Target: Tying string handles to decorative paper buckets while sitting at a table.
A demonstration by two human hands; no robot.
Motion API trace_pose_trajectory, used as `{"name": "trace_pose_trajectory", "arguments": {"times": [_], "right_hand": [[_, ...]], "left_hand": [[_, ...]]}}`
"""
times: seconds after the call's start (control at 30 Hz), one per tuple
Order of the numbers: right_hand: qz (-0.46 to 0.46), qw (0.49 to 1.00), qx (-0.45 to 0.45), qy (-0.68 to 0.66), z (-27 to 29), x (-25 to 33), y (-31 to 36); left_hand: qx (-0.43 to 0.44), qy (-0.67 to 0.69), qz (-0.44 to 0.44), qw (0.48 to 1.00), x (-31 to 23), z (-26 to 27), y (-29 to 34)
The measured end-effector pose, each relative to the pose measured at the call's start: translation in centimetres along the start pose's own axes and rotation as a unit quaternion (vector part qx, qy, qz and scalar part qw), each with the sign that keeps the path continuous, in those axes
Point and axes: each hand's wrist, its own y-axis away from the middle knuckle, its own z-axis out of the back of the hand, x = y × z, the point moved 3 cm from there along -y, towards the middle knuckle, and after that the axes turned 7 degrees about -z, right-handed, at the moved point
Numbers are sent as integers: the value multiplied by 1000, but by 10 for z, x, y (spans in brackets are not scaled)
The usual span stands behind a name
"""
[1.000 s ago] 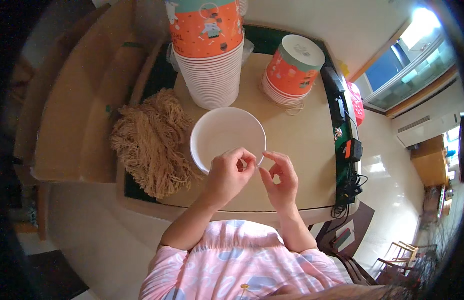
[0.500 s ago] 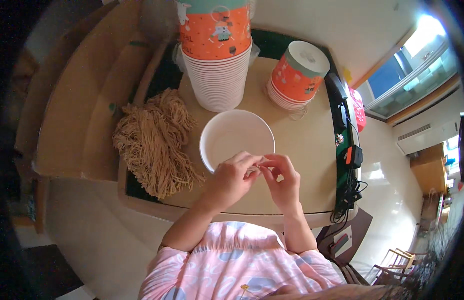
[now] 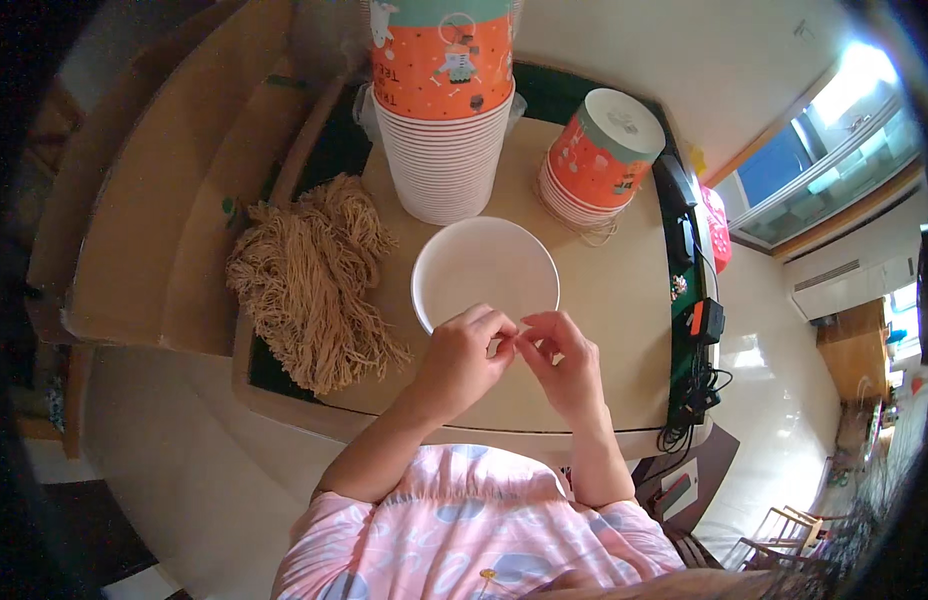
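My left hand (image 3: 464,358) and my right hand (image 3: 564,362) meet at the near rim of a white-lined paper bucket (image 3: 482,265), which stands with its mouth up on the table. Thumbs and fingertips of both hands are pinched close together; whatever they hold is too small to make out. Left of the bucket lies a thick bundle of tan cords (image 3: 319,285), loose ends toward me. Behind it rises a tall nested stack of orange and green printed paper buckets (image 3: 442,150), mouths down. A shorter upside-down stack (image 3: 602,150) stands at the back right, with thin cord loops around its base.
A large open cardboard box (image 3: 174,190) stands at the left against the table (image 3: 614,330). Black cables and an orange-and-black plug block (image 3: 706,320) lie along the right edge. A pink object (image 3: 717,230) sits beyond that edge.
The fingertips of my two hands have drawn slightly apart. The bucket and the stacks appear a little farther right, as the view has shifted slightly.
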Motion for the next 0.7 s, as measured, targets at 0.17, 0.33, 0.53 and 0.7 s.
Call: {"name": "trace_pose_trajectory", "arguments": {"times": [0.17, 0.33, 0.53, 0.7], "right_hand": [[23, 997, -2, 71, 4, 3, -2], [19, 999, -16, 39, 9, -8, 0], [32, 999, -6, 35, 9, -8, 1], [45, 998, -14, 29, 10, -8, 2]], "left_hand": [[-3, 80, 45, 996, 1, 1, -1], [23, 101, 62, 993, 10, 7, -2], [37, 121, 65, 990, 11, 4, -2], [20, 51, 5, 998, 3, 8, -7]]}}
